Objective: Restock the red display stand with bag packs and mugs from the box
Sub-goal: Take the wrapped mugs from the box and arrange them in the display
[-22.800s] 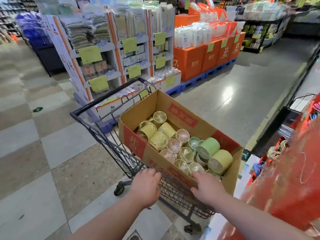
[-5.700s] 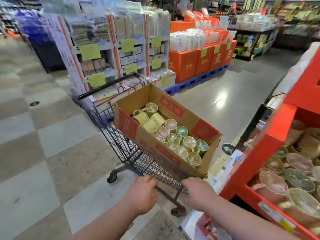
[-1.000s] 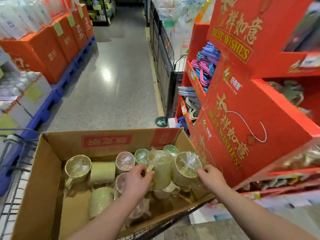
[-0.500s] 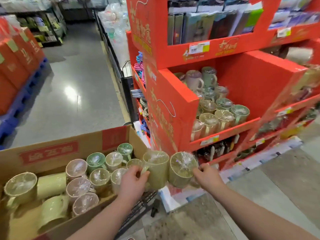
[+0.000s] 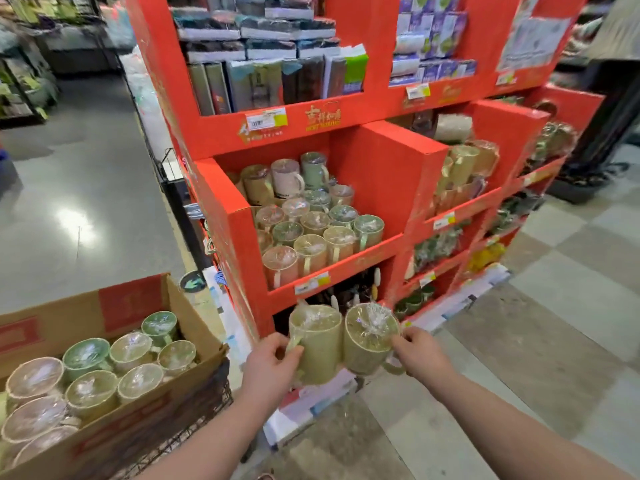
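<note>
Olive-green cylindrical mug (image 5: 317, 344), clear film sealed over its mouth: gripped in the left hand (image 5: 272, 363), fingers curled round the handle side, held upright in the air before the lowest opening of the red cardboard display stand (image 5: 388, 174).

Second olive-green film-wrapped mug (image 5: 369, 341): tilted with its mouth toward the camera, touching the first mug on that mug's right. The right hand (image 5: 420, 355) holds it, fingertips pinching its side near the rim, and the handle shows just below that hand.

Stand, middle compartment: shelved film-wrapped mugs (image 5: 311, 230) in pink, green and beige, upright in rows, a few stacked higher at the back.

Stand, top compartment: flat packs (image 5: 263, 81), some standing and some laid on top, probably bag packs, though blur hides the print.

Brown cardboard box (image 5: 194, 317) with red panels, lower left, resting in a black wire cart (image 5: 207, 393): boxed wrapped mugs (image 5: 131, 351) standing upright inside, green, beige and pink.
</note>
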### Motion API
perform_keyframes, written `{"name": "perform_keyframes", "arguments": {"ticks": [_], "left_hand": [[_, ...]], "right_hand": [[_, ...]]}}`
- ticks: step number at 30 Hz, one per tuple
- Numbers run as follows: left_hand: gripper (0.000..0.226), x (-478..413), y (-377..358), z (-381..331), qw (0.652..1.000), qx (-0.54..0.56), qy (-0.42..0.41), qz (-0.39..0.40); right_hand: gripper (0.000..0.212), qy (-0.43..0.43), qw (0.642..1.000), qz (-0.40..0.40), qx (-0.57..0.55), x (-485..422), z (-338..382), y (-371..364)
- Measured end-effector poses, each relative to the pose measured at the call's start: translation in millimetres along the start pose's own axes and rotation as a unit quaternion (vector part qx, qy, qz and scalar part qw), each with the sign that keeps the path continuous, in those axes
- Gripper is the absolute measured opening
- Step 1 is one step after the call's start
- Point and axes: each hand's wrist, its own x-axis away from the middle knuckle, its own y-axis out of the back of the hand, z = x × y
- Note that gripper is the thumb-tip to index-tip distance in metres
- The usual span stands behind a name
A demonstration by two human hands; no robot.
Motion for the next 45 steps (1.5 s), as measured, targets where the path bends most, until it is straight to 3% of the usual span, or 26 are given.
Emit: {"name": "perform_keyframes", "arguments": {"ticks": [13,22,27,35,41,45], "left_hand": [[0.021,-81.2,-51.8,-59.1,0.998,0.051,-0.035,0.010],[0.018,-180.5,-58.2,-86.7,0.999,0.034,-0.032,-0.028],[0.018,-220.2,-49.2,-72.2,0.994,0.100,0.014,-0.046],[0.023,-229.4,-33.9,-53.0,0.990,0.054,0.010,-0.126],[0.020,-230.8,-32.1,-41.5,0.982,0.030,0.019,-0.183],[0.025,-228.9,-38.6,-33.0,0.971,0.016,0.014,-0.237]], "right_hand": [[0.032,0.014,0.996,-0.079,-0.049,-77.3,5.3,65.3],[0.030,0.044,0.996,-0.074,-0.026,-176.1,67.3,93.2],[0.033,0.064,0.996,-0.053,-0.030,-225.0,109.4,81.6],[0.027,0.107,0.994,0.014,-0.012,-284.0,187.1,38.0],[0.032,0.160,0.981,0.109,0.002,-318.4,245.0,-11.4],[0.022,0.176,0.967,0.183,0.011,-332.9,272.9,-39.5]]}}
